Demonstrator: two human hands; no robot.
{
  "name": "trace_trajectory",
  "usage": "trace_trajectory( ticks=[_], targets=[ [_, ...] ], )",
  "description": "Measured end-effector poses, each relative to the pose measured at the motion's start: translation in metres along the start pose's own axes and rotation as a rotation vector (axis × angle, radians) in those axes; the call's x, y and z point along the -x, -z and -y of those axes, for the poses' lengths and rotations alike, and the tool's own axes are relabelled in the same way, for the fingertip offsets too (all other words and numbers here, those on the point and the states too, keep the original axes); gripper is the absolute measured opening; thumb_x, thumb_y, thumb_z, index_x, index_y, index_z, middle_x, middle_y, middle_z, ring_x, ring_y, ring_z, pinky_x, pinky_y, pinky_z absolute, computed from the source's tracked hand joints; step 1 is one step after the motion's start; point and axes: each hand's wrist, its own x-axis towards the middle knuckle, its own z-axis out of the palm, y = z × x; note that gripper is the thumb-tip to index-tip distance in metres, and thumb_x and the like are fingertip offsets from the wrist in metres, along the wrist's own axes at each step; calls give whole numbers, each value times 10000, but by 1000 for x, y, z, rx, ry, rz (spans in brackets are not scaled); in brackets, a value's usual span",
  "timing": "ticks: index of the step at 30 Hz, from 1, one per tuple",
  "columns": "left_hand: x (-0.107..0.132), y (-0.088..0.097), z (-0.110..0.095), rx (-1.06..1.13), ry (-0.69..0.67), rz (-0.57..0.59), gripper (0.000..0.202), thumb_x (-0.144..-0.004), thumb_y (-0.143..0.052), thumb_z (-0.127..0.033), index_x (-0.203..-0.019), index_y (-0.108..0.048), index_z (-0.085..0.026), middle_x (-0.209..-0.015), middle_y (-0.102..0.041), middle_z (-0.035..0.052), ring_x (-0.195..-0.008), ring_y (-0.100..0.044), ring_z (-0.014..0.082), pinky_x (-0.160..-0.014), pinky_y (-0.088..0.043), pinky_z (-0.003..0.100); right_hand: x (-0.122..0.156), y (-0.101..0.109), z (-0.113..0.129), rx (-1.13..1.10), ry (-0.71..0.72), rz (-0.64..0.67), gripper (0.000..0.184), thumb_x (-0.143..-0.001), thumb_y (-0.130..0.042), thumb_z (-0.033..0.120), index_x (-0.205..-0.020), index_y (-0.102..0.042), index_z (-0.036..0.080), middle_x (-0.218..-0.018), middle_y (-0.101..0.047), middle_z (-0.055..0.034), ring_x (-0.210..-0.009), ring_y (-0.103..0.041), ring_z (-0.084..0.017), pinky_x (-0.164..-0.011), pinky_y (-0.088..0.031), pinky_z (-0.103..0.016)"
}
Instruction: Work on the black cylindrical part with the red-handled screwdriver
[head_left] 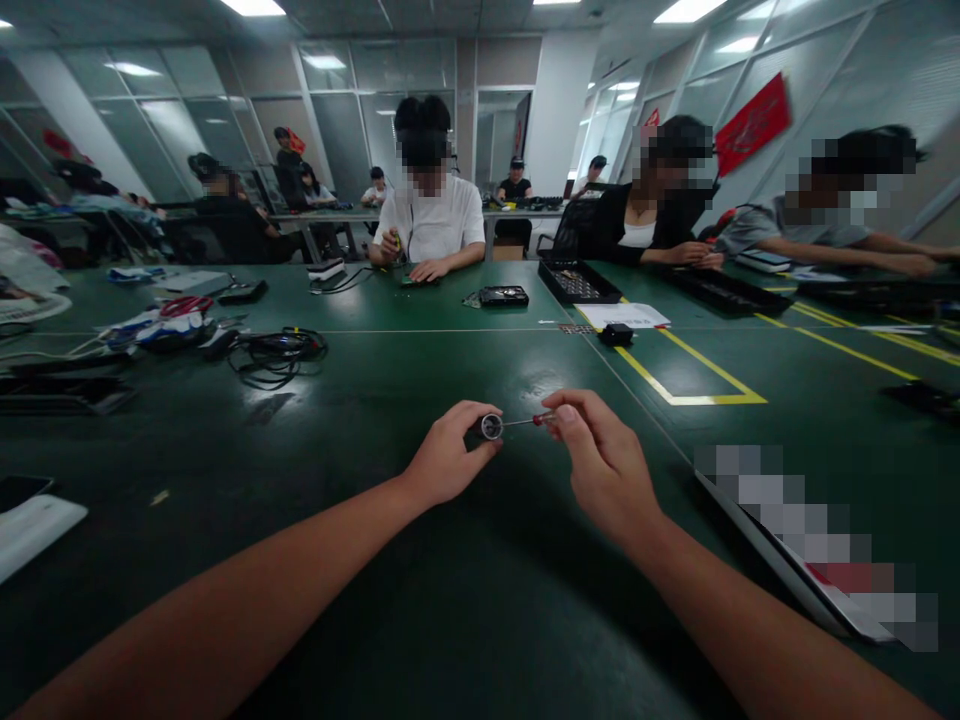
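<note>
My left hand (pixel 448 455) is curled around a small round silver part (pixel 492 426), pinching it between thumb and fingers just above the green table (pixel 420 590). My right hand (pixel 600 460) is closed on a thin screwdriver with a red handle (pixel 529 421). Its metal tip points left and touches the round part. Both hands hover over the middle of the table in front of me.
A tangle of black cables (pixel 274 353) lies far left, a black tray (pixel 577 281) and white paper (pixel 622 315) far right. Yellow tape lines (pixel 697 398) mark the table. A flat device (pixel 787 570) lies at right. Several people sit across the table.
</note>
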Motion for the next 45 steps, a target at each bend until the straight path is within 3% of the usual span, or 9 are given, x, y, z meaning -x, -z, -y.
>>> trace_trajectory(
  ticks=[4, 9, 16, 20, 23, 27, 32, 35, 45],
  targets=[
    [0, 0, 3, 23, -11, 3, 310, -864, -732, -183, -1166, -670, -204, -1155, -693, 68, -1099, -648, 232, -1000, -504, 399, 1, 0, 3, 8, 15, 3, 348, -1044, -450, 457, -946, -695, 231, -699, -665, 0, -586, -601, -166, -559, -433, -305],
    [0, 0, 4, 39, 15, -39, 325, -871, -727, -180, -1189, -662, -204, -1141, -693, 67, -1081, -651, 230, -989, -504, 409, 1, 0, 0, -18, 7, -18, 248, -1027, -487, 385, -1135, -640, 223, -903, -736, -39, -780, -683, -204, -664, -494, -329],
    [0, 0, 3, 40, 5, -15, 332, -861, -751, -190, -1184, -673, -202, -1157, -692, 70, -1097, -645, 231, -999, -497, 401, -2, 2, 4, 25, -14, -2, 328, -1039, -458, 435, -956, -695, 225, -686, -650, 3, -596, -599, -170, -558, -420, -307],
    [0, -1, 4, 44, 5, -31, 342, -862, -745, -173, -1195, -675, -210, -1156, -695, 68, -1096, -650, 231, -1001, -500, 407, -1, 1, 2, -12, -23, -17, 230, -1018, -492, 359, -1119, -644, 219, -866, -723, -31, -737, -662, -194, -647, -474, -327],
    [0, -1, 5, 36, -3, -16, 343, -855, -756, -167, -1188, -683, -207, -1160, -701, 68, -1107, -651, 233, -1011, -499, 413, -1, -3, -2, -43, -40, -16, 237, -1029, -470, 390, -1045, -638, 224, -824, -695, -26, -758, -655, -198, -683, -478, -337],
    [0, 2, 6, 7, -63, 28, 363, -855, -769, -179, -1207, -685, -211, -1177, -705, 68, -1120, -653, 229, -1022, -503, 409, -6, -8, -13, -178, -168, -97, 263, -1017, -482, 452, -969, -617, 231, -747, -650, -3, -701, -623, -183, -675, -479, -336],
    [-5, 10, 10, -52, -141, 69, 372, -876, -753, -188, -1241, -684, -220, -1201, -694, 69, -1127, -652, 216, -1021, -511, 401, -19, -12, -29, -707, -480, -167, 309, -909, -608, 537, -846, -576, 236, -631, -548, 43, -560, -529, -154, -609, -531, -337],
    [-6, 11, 12, -55, -92, 43, 369, -855, -773, -176, -1215, -696, -198, -1181, -704, 74, -1114, -660, 221, -1008, -521, 406, -19, -13, -30, -654, -395, -225, 297, -908, -628, 529, -889, -597, 235, -691, -587, 34, -611, -560, -153, -642, -542, -333],
    [-4, 8, 9, -17, -51, 48, 385, -839, -790, -184, -1212, -701, -219, -1166, -711, 69, -1094, -664, 232, -990, -521, 422, -5, -13, -18, -201, -146, -89, 246, -1043, -439, 432, -971, -574, 239, -771, -639, 1, -709, -614, -177, -680, -477, -339]
  ],
)
